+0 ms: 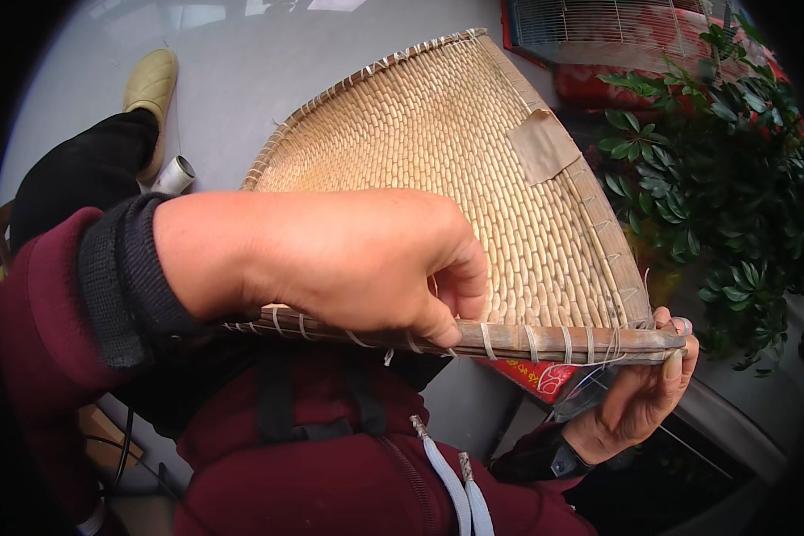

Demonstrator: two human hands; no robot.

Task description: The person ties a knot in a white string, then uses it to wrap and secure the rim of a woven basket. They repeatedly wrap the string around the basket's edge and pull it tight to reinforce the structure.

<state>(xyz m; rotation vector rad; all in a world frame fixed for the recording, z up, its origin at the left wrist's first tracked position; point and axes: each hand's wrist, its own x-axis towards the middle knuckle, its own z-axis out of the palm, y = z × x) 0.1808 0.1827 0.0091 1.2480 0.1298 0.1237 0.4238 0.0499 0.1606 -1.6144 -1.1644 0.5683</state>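
Note:
A woven winnowing basket (393, 134) lies across my lap, its straw-coloured weave edged by a bamboo rim lashed with pale string. My left hand (393, 259) reaches over the near side, thumb on the near rim (554, 341) and fingers curled inside the basket. Whether those fingers also pinch string is hidden. At the right end of the rim, my right hand (648, 393) grips the corner from below and outside, with fingertips on the rim's end. Loose string (612, 348) loops around the rim near that corner. A brown patch (543, 147) sits on the right side of the weave.
My foot in a beige quilted slipper (150, 89) is at the upper left, beside a white cylindrical roll (175, 175). Leafy plants (732, 196) stand close on the right. A wire cage (616, 27) is at the far right. Something red (536, 377) shows under the rim.

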